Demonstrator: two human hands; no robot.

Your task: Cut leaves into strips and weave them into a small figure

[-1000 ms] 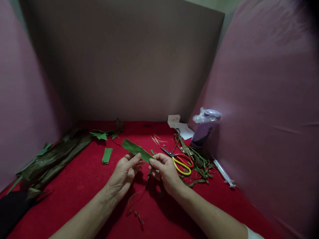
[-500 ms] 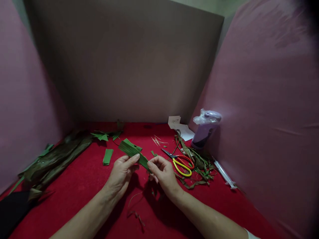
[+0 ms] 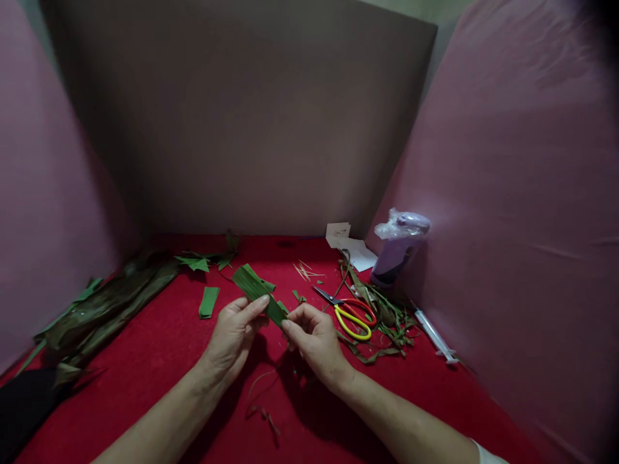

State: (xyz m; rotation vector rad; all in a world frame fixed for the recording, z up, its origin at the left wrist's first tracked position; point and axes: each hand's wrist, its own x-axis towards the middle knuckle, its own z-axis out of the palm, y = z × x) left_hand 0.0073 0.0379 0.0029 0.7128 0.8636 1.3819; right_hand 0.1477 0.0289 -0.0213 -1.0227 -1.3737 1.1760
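Observation:
Between my two hands a green leaf strip (image 3: 252, 283) is stretched at a slant above the red cloth. My left hand (image 3: 236, 328) pinches it near the middle, thumb on top. At its lower right end my right hand (image 3: 314, 335) grips it between thumb and fingers. The fingers' undersides are hidden. Just behind the strip lies another green leaf piece (image 3: 267, 285), partly covered. A cut leaf rectangle (image 3: 209, 301) rests to the left of my left hand. Scissors (image 3: 351, 316) with one red and one yellow handle lie right of my right hand, blades partly apart.
Leaf scraps (image 3: 391, 322) are heaped by the scissors, near a syringe (image 3: 436, 337) and a purple bottle (image 3: 399, 251) with plastic wrap. Toothpicks (image 3: 304, 270) and white paper (image 3: 358, 254) lie farther back. Long dark leaves (image 3: 111, 303) line the left wall.
Both hands keep hold of the leaf strip. My right hand has shifted slightly left and up along its end; the view has tilted very slightly.

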